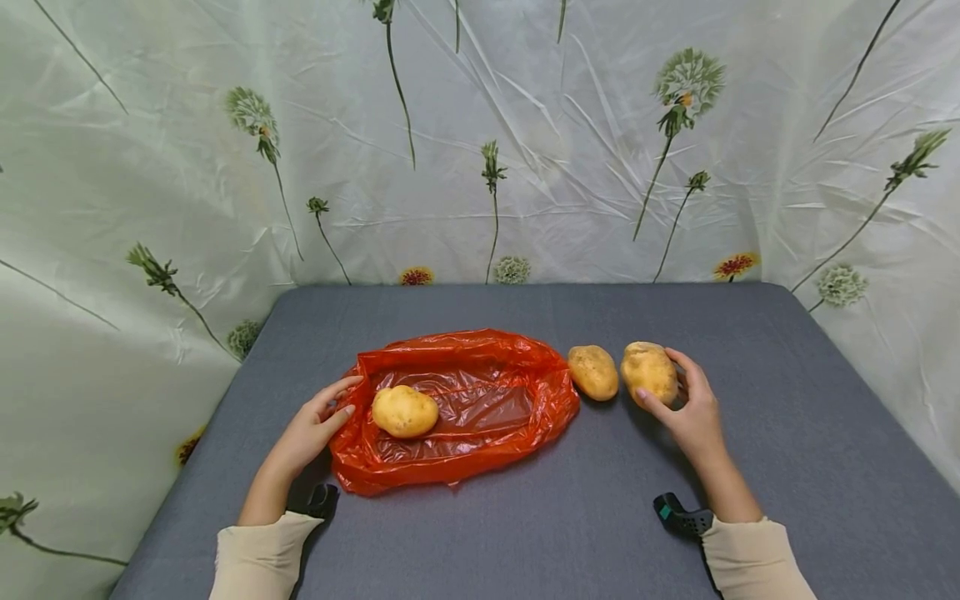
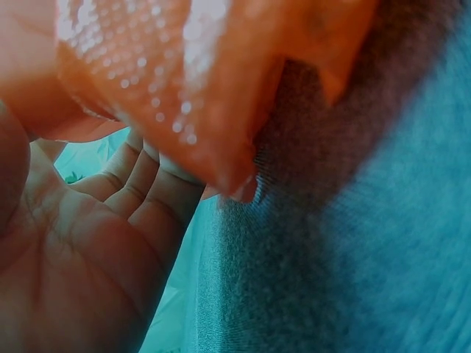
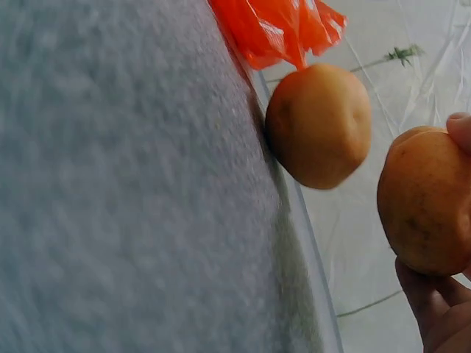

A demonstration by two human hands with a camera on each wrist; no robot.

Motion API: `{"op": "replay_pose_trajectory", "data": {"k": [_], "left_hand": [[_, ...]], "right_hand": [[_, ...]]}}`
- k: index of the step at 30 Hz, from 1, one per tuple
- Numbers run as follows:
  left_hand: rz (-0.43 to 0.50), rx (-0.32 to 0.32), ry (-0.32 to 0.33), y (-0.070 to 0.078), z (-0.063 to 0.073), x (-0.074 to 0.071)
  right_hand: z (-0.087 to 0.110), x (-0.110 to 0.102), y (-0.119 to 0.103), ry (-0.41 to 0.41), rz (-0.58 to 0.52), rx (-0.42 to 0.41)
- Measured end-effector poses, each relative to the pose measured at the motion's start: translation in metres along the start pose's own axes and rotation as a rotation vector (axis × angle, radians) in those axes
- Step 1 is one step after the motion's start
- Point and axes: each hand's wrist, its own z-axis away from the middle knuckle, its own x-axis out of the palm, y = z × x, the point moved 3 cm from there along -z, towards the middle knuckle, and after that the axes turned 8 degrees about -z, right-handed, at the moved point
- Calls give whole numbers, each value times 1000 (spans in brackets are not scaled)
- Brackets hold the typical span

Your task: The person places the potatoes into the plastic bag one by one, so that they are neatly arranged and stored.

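In the head view a red plastic bag (image 1: 465,475) lies spread open on the table, with one potato (image 1: 405,412) inside at its left end. My left hand (image 1: 309,429) holds the bag's left edge between thumb and fingers; the left wrist view shows the orange-red film (image 2: 169,81) passing in front of the fingers. To the right, my right hand (image 1: 693,412) grips a second potato (image 1: 648,373) between thumb and fingers. The right wrist view has this held potato (image 3: 423,202) raised off the table surface. A third potato (image 1: 593,372) rests against the bag's right end.
The grey cloth-covered table (image 1: 517,550) extends around the bag. Behind it hangs a pale curtain (image 1: 450,200) printed with dandelions, meeting the table's far edge. Black wrist straps (image 1: 682,515) sit by both sleeves.
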Motion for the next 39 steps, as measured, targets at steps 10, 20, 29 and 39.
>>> {"op": "replay_pose_trajectory", "data": {"k": [10,20,29,39], "left_hand": [[14,-12,-7,0,0,0],[27,-7,-4,-1,0,0],[17,-1,-1,-3,0,0],[4,-18,-13,10,1,0]], "right_hand": [[2,13,-42,-13,-24,-56],[4,27,-65,-73,-42,-94],[2,39,-70,-100,-63,-145],[0,57,-77,-156,-89,-143]]}}
